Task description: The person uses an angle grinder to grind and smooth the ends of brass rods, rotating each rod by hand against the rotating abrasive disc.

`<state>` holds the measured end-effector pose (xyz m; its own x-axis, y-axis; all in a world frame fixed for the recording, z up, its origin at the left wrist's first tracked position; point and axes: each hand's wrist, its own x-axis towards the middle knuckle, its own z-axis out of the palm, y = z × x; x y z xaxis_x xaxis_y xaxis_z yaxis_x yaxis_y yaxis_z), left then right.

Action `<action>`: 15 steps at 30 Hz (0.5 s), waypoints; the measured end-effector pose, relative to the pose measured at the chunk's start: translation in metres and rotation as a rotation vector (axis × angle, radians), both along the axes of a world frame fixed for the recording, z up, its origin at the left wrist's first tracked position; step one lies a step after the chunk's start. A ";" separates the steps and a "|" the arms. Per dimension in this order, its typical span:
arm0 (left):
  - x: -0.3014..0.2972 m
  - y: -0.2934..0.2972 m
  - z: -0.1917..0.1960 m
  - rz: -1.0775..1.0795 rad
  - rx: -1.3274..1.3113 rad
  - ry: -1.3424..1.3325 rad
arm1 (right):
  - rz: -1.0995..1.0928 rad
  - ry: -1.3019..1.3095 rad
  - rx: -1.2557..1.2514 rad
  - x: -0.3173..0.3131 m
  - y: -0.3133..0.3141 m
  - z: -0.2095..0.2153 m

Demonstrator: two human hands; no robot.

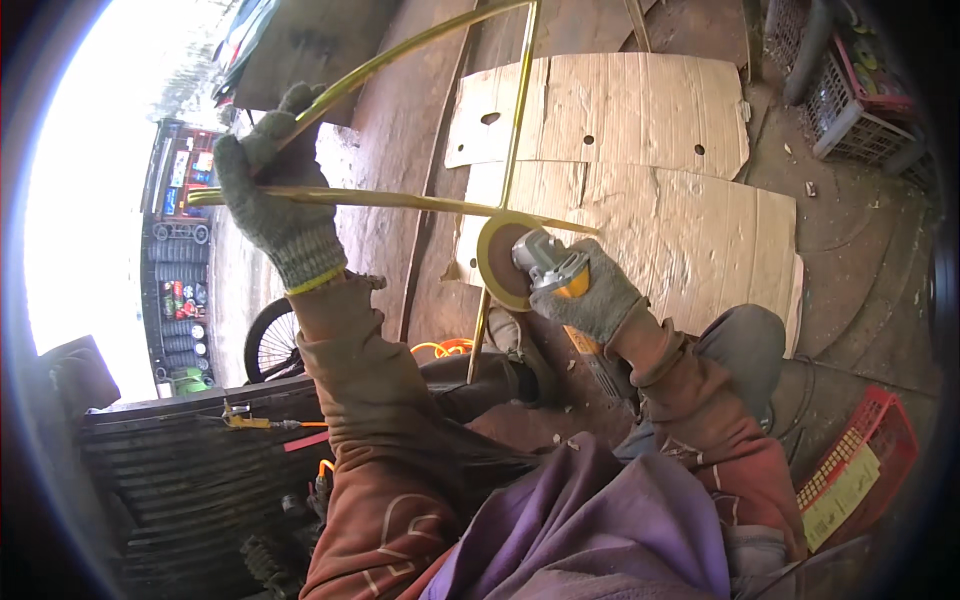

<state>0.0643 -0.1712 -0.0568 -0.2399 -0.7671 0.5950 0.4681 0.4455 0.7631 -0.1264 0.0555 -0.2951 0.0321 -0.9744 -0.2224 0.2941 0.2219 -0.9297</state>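
A gold-coloured metal tube frame [400, 201] is held up in front of me, with crossing bars and a curved upper tube. My left hand [278, 200], in a grey knit glove, is closed around the frame near its left end. In my right hand [606, 298], also gloved, is an angle grinder [545, 258] with a grey head and yellow body. Its round disc [497, 262] is at the junction of the bars and overlaps the upright bar below it. Whether the disc touches the metal or is spinning, I cannot tell.
Flattened cardboard sheets [650, 210] lie on the brown floor beyond the grinder. A red plastic basket [880, 440] sits at lower right, and a grey crate [850, 120] at upper right. At left are a spoked wheel [272, 342] and a dark ridged surface [190, 490]. An orange hose [445, 348] lies near my leg.
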 end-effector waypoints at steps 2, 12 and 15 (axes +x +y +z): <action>-0.004 -0.001 0.002 0.047 0.009 -0.008 | 0.030 0.031 -0.021 0.003 0.000 -0.004; -0.005 -0.003 -0.002 0.060 0.034 0.094 | -0.020 0.127 0.037 -0.015 0.004 -0.001; -0.009 -0.009 0.000 -0.065 -0.058 0.080 | 0.047 0.138 0.047 -0.015 0.020 0.009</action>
